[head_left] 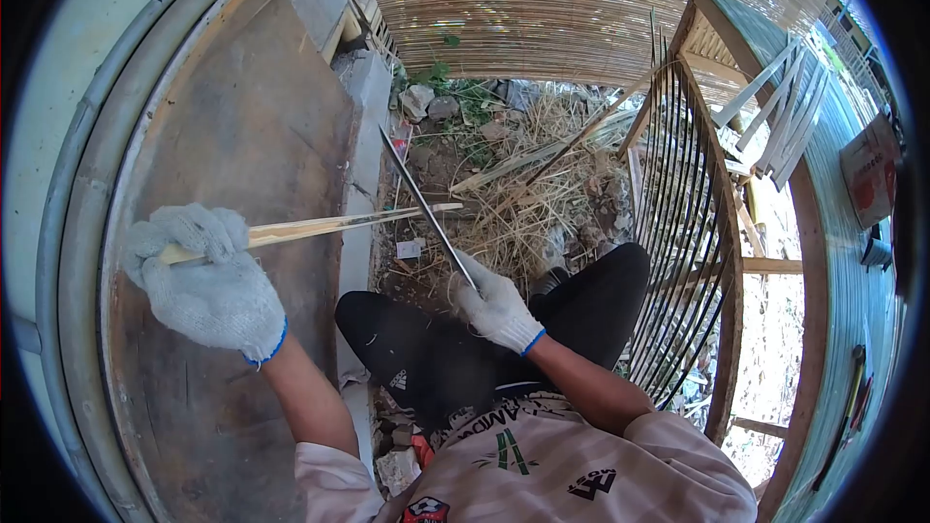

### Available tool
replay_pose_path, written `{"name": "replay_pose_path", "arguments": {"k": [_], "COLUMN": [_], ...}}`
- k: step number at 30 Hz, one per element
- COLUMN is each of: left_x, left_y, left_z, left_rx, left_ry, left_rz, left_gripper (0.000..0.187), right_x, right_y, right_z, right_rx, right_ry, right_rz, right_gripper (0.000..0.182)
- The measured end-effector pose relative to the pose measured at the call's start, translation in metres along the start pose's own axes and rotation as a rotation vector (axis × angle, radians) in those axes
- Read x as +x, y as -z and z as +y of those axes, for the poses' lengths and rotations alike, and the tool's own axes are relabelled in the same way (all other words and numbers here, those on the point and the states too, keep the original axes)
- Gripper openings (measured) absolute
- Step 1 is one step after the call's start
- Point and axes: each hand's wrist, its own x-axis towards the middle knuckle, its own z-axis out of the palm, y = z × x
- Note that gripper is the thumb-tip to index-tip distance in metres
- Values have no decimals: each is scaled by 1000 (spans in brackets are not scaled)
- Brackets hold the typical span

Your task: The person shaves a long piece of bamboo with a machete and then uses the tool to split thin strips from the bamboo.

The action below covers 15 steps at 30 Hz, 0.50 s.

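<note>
My left hand (208, 281), in a white knit glove with a blue cuff, is closed around the end of a pale split bamboo strip (320, 227). The strip reaches rightward, narrowing in the middle, and its far end passes behind a long, narrow knife blade (418, 196). In a matching glove, my right hand (496, 306) grips the knife near my knees, its handle hidden in the fist. The blade slants up and to the left, crossing the strip near its far end.
A brown board (242, 116) lies at left beside a pale ledge (365, 136). Bamboo shavings (542, 174) and stones (418, 102) cover the ground ahead. A slatted wooden frame (678, 232) leans at right, near pale strips (790, 107). A bamboo screen (542, 10) closes the back.
</note>
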Motion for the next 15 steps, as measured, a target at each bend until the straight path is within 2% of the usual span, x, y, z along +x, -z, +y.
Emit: {"name": "replay_pose_path", "arguments": {"k": [1, 2, 4, 5, 6, 9, 13, 15], "left_x": [0, -3, -10, -12, -15, -20, -25, -27], "left_y": [2, -1, -18, -19, -19, -28, -28, -30], "left_z": [2, 3, 6, 7, 8, 12, 14, 14], "left_rx": [-183, -182, -344, -340, -296, -282, -300, -294], "left_ry": [56, 57, 68, 70, 71, 83, 82, 87], "left_rz": [-115, -119, 3, 2, 3, 13, -19, -20], "left_gripper": [22, 22, 21, 21, 22, 27, 41, 43], "right_x": [-1, -3, -9, -14, -11, -15, -19, -22], "right_y": [-3, -6, -14, -19, -29, -36, -38, -33], "right_z": [-15, -30, -60, -74, -76, -79, -89, -99], "right_rx": [-133, -128, -180, -108, -134, -129, -104, -51], "right_ry": [126, 126, 263, 268, 407, 282, 355, 379], "right_rz": [6, 7, -62, -68, -6, -101, -127, -135], "right_gripper": [54, 54, 54, 51, 45, 38, 27, 25]}}
